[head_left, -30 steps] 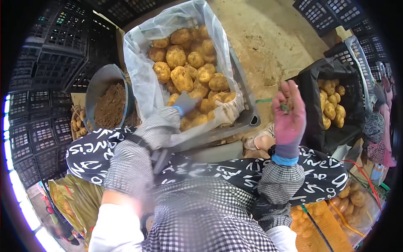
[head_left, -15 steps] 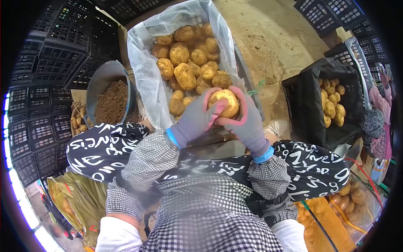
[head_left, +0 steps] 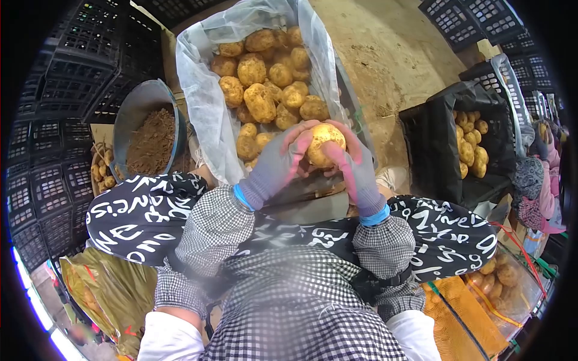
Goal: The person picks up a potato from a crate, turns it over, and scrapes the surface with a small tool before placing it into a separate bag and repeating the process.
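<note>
Both my hands wear grey knit gloves with pink palms and hold one round potato between them, above the near edge of a crate. My left hand is closed around the potato's left side. On its right side my right hand grips, with the thumb laid across the front of the potato. Just beyond, the crate lined with a white sheet holds several soil-marked potatoes.
To the left stands a bucket of loose soil, before stacked black crates. A black-lined crate with potatoes is at right. Another person shows at the far right edge. An orange mesh sack lies at lower right.
The potato has been turned between my hands, and my right thumb has moved up across its front. My view has shifted slightly.
</note>
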{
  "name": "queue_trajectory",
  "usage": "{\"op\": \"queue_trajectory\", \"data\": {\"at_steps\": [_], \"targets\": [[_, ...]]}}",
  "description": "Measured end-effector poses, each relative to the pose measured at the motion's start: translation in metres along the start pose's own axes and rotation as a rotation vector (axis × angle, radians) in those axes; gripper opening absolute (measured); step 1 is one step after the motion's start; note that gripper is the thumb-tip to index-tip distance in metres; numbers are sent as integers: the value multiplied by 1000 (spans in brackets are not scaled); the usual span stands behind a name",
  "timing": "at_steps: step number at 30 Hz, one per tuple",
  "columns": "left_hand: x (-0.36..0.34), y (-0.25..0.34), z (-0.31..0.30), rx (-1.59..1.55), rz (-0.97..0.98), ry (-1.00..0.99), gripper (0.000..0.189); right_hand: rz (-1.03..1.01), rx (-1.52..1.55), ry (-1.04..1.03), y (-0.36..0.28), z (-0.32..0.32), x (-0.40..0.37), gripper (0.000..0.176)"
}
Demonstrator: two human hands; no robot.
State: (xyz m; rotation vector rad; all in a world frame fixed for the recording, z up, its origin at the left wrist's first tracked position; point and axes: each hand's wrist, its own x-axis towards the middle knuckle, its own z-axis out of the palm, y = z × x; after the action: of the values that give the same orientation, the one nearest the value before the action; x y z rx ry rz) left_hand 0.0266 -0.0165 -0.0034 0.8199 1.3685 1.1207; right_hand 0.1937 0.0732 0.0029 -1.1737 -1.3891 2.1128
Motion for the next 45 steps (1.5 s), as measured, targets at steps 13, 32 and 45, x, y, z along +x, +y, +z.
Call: {"op": "queue_trajectory", "data": {"at_steps": [13, 32, 45], "targets": [[3, 12, 6, -122, -67, 6, 80, 118, 276, -123, 9, -7, -2, 48], [8, -18, 1, 247, 19, 154, 45, 166, -31, 15, 16, -5, 0, 61], [9, -3, 4, -363, -97, -54, 82, -473, -182, 219, 24, -12, 10, 55]]}}
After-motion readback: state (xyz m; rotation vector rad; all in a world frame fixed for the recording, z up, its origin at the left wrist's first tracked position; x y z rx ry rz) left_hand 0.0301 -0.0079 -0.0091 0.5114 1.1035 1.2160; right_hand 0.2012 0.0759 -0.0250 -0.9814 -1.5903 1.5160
